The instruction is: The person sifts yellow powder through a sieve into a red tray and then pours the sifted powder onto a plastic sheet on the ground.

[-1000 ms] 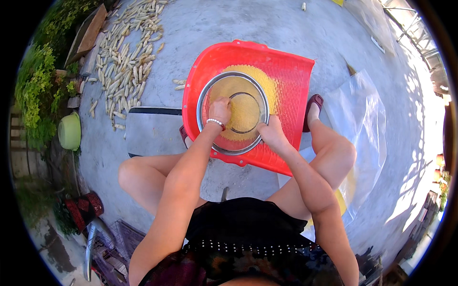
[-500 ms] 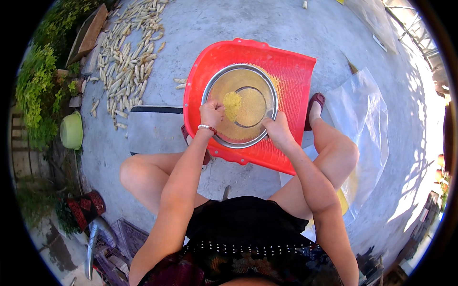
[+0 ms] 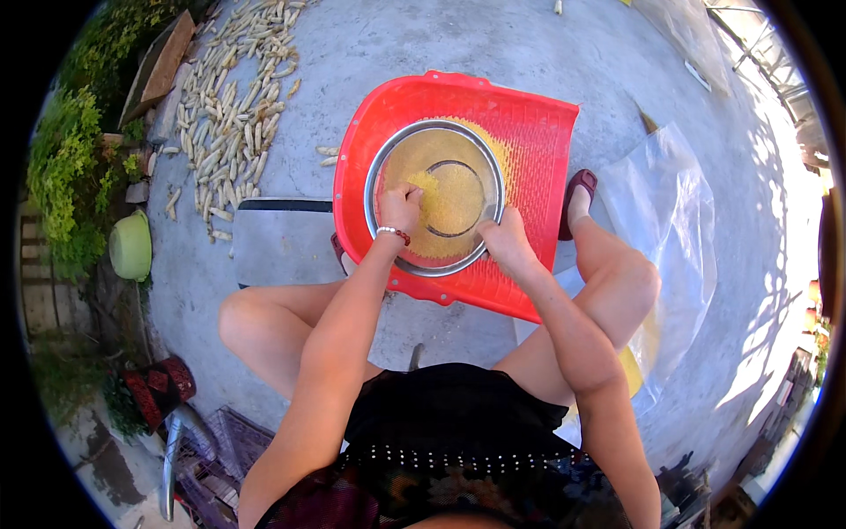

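Observation:
A round metal sieve is over a red plastic winnowing scoop, between my knees. Fine yellow meal lies on its mesh, with a small brighter heap near the left side. My right hand is closed on the sieve's lower right rim, thumb on top. Inside the rim at the left, my left hand is closed with its fingers curled at the edge of the heap; what they hold, if anything, is hidden. More yellow meal covers part of the scoop's ribbed floor beyond the sieve.
Many bare corn cobs are spread on the concrete at the far left. A clear plastic sheet lies beside my right leg. A green basin stands at the left, and a purple crate at the lower left.
My left hand has moved right from the sieve's left rim, further in over the meal, and the bright heap looks smaller. My right hand keeps its grip on the rim.

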`<state>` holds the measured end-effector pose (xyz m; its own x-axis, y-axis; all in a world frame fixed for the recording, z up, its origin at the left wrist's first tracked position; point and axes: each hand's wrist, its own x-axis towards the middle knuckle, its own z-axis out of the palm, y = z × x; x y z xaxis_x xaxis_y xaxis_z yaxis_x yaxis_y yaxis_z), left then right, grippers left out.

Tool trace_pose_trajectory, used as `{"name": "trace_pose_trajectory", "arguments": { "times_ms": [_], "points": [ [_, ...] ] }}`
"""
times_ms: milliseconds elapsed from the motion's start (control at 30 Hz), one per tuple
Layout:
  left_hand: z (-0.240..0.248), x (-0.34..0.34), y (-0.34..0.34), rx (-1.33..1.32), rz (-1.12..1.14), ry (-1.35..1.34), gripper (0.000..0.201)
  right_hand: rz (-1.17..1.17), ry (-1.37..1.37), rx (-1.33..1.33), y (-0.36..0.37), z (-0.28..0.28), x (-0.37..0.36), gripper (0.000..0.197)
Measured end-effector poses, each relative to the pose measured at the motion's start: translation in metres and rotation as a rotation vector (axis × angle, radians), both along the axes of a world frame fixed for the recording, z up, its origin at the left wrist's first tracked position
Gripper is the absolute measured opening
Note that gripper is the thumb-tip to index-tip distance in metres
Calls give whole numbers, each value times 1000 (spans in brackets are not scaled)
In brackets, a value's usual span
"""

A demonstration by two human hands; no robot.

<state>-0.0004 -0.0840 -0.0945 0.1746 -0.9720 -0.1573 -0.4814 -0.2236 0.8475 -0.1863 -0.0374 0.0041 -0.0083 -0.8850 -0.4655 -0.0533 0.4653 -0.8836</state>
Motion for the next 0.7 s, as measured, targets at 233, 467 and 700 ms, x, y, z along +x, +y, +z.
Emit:
{"name": "trace_pose_trajectory", "arguments": {
  "times_ms": [233,467,700],
  "points": [
    [21,14,4,340,162,644,10,-14,-1,-2,-2,1,-2,12],
    [19,19,10,398,221,936,5,39,-1,29,-1,-7,-6,20],
    [37,31,15,365,186,1007,9,-14,-21,5,0,4,0,12]
  ]
}}
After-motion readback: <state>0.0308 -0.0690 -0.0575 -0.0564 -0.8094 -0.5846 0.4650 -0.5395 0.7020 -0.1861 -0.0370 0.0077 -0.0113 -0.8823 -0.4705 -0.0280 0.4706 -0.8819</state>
